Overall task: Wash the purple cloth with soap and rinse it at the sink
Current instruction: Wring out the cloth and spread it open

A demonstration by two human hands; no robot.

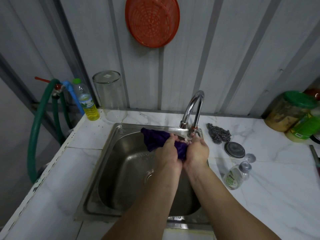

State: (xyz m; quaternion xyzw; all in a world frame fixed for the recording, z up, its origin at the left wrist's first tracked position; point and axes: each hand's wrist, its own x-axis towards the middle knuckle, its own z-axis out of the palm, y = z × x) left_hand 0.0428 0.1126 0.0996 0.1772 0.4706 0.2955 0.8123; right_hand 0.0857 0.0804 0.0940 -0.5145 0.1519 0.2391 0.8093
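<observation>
While both hands work over the sink, other things sit all around on the white tabletop (72, 163). Far to the left, a green hose (34, 135) loops down beside the tabletop. Next to it stands a plastic bottle (86, 101) with yellow liquid and a green cap. Just to its right is a big clear glass jar (110, 96), turned upside down. High up on the wall hangs a round orange basket (152, 21).

The metal sink (110, 170) is set in the middle of the tabletop. Over the back of the sink, the left hand (167, 151) has its grip closed around the purple cloth (155, 139). The cloth is bunched up between the two hands, and a loose part hangs out to the left, over the back edge of the sink. The right hand (197, 151) also has its grip closed on the cloth, with the fingers curled round it. The two hands touch each other. The shiny curved tap (194, 108) ends just above the right hand.

To the right of the tap lies a gray wire scrubber (219, 134). Near it is a round dark lid (234, 149). Closer in, a small clear soap bottle (233, 177) lies on its side. At the far right stands a big jar with a green lid (289, 111).
</observation>
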